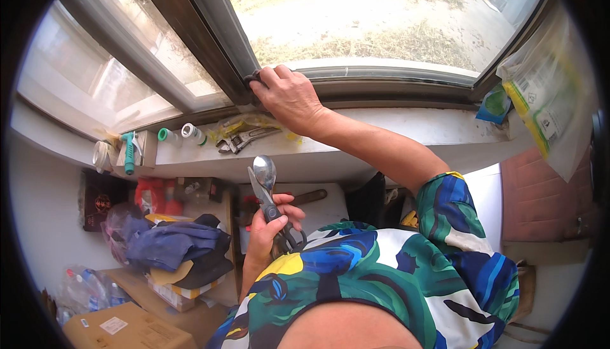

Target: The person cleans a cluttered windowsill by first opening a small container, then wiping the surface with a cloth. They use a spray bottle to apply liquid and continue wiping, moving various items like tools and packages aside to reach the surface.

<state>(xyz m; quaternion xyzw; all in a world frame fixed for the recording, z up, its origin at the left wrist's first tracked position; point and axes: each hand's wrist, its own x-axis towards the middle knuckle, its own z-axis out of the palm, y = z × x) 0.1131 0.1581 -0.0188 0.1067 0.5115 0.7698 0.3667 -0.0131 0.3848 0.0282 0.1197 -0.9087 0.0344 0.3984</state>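
My right hand [288,98] reaches up to the lower corner of the window frame [376,89], its fingers closed on a dark cloth [254,80] pressed against the frame. Below the sill, my left hand [271,230] holds a pair of scissors [271,210] and a metal spoon [265,172] together, blade and bowl pointing up. An adjustable wrench [245,140] lies on the white windowsill [391,127], beside crumpled clear and yellow plastic, just left of my right forearm.
Pipe fittings [190,133], a teal spray nozzle [128,152] and a tape roll [102,155] stand on the sill at left. A plastic bag [548,96] hangs at right. Folded clothes [176,244], plastic bottles [88,287] and a cardboard box [128,327] are lower left.
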